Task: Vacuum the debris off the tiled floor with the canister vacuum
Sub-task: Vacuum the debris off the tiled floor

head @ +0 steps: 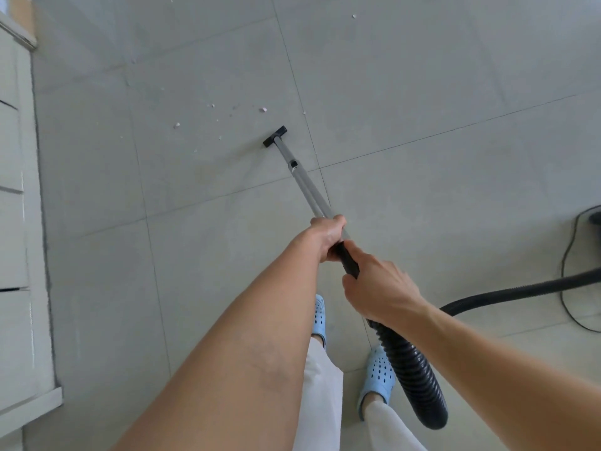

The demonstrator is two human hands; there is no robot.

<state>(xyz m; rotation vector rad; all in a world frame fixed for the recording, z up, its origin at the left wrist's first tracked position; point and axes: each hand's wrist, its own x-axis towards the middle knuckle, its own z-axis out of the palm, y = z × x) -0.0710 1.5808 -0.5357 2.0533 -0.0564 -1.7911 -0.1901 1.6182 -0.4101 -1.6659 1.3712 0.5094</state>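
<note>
Left hand [327, 236]: gripping the metal wand [304, 182] at its near end, fingers curling round the tube; fingertips are lying out of sight on the far side.

Right hand [379, 289]: gripping the black handle [349, 263] just near of the left hand, fingers wrapping round it; the handle's lower part is being covered by this hand.

Wand: slanting from the hands toward the far left, ending in the black floor nozzle [275, 136], which is resting on the tiled floor [422, 92].

Debris [262, 109]: pale crumbs are lying scattered far and left of the nozzle, the closest just beside it, with one stray chip further off toward the far right. The smallest specks are hard to make out against the grey tile.

Ribbed hose [413, 379]: emerging under the right hand, looping near, then running right, where it is being cut off by the frame edge.

Canister [593, 219]: only a dark sliver is showing at the right edge; its shape cannot be told. A thin black cord [566, 255] is curving along the floor beside it.

Blue clogs [377, 375] and white trousers [320, 395]: partly hidden behind the forearms and hose.

Pale cabinet [19, 222]: standing along the left edge, only partly in frame.
</note>
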